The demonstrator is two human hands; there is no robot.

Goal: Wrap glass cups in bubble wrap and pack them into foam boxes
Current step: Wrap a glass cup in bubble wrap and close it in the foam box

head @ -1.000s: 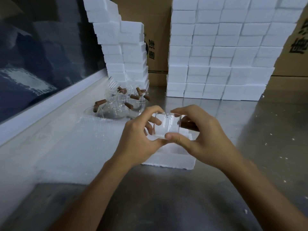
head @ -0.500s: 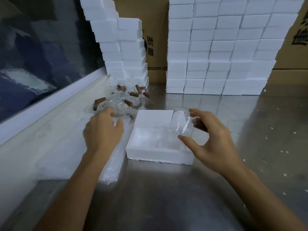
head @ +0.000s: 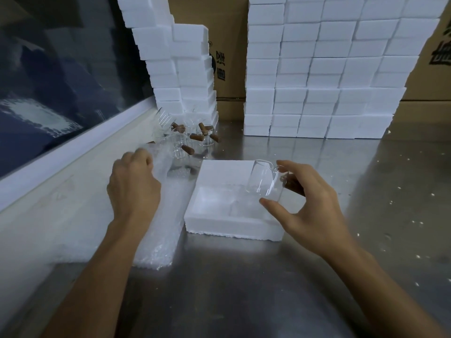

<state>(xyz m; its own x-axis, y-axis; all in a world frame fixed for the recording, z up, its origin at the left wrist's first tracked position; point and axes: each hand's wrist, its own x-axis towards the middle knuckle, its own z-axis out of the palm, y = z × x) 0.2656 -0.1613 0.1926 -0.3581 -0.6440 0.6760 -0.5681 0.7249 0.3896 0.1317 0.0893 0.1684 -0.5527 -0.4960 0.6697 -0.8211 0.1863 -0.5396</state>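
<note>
**A:** Why hold the glass cup (head: 262, 182) tilted over the foam box (head: 212, 225) instead of dropping it in?

**B:** It's bare. You want wrap around it first, so your right hand (head: 307, 211) keeps it lifted above the box's right side, thumb under the lower edge and fingertips on the upper rim. That grip is clamped on the cup, light but closed around it.

**A:** And your left hand (head: 134, 186)?

**B:** It's over the bubble wrap (head: 161, 230) lying just left of the box. The fingers curl down at the sheet's far end, seemingly pinching it, though your knuckles hide the contact. I'd judge you're taking a sheet.

**A:** Why is everything so close?

**B:** Short reaches. The other cups (head: 188, 140), with brown handles, wait behind the wrap on the tabletop (head: 244, 289), and spare foam boxes (head: 317, 76) are stacked at the back.
</note>
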